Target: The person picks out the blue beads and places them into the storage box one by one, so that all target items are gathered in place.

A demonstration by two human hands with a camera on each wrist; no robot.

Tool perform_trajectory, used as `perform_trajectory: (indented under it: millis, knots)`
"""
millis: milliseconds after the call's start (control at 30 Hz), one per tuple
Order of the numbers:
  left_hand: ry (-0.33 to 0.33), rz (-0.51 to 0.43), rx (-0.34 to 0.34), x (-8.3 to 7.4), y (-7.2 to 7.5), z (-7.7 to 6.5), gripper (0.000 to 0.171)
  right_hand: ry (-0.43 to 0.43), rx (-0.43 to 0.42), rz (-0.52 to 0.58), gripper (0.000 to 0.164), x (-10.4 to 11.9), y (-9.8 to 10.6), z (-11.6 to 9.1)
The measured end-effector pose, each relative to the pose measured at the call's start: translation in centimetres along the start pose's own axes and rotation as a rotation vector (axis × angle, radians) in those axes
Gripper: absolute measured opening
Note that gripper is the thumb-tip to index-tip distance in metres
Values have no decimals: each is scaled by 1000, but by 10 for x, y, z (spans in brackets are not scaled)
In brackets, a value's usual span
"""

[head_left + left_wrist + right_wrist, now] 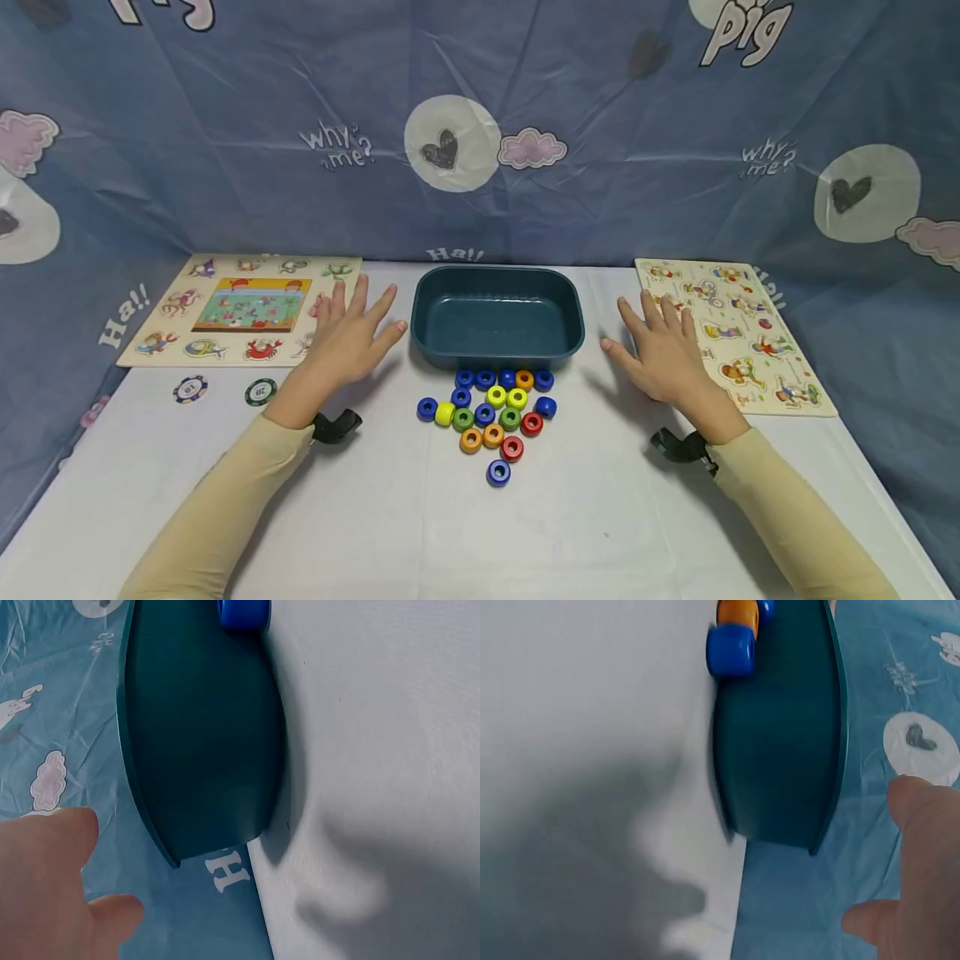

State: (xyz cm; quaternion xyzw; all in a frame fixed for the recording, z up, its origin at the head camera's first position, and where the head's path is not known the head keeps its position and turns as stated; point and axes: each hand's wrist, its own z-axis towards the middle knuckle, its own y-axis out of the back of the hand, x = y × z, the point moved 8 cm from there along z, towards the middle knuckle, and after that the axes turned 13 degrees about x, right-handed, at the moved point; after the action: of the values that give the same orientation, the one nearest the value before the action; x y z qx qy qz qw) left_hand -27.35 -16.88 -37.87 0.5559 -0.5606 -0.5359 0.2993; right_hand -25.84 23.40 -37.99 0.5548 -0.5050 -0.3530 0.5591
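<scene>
A dark teal tray [497, 363] stands at the back middle of the white table, with nothing inside it. In front of it lie several chunky beads in blue, yellow, green, orange and red; one blue bead [498, 473] sits nearest the front. To the tray's left, my left hand [341, 342] spreads its fingers, holding nothing, beside the left puzzle board. My right hand [662, 354] is likewise spread on the tray's other side, overlapping the edge of the right puzzle board. Both wrist views show the tray's side, with a blue bead [730, 651] against it in the right one.
A sea-animal puzzle board [172, 327] lies at the back left, a board with sporty figures [750, 333] at the back right. Two poker chips, one blue [191, 389] and one green [261, 392], lie at the left. A printed blue cloth [480, 217] hangs behind the table.
</scene>
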Motion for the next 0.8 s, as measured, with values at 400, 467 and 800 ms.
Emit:
perform_trajectory:
  millis: [400,467,800]
  knots:
    - [-107,-170,-12,-11,-15,17,65,152,-14,-9,64,47,-27,-18]
    - [-132,-225,-23,-12,-17,20,64,208,-41,10,59,58,-28,-21]
    - [-257,-655,-116,-18,-34,29,52,470,57,184,29,98,-50,-29]
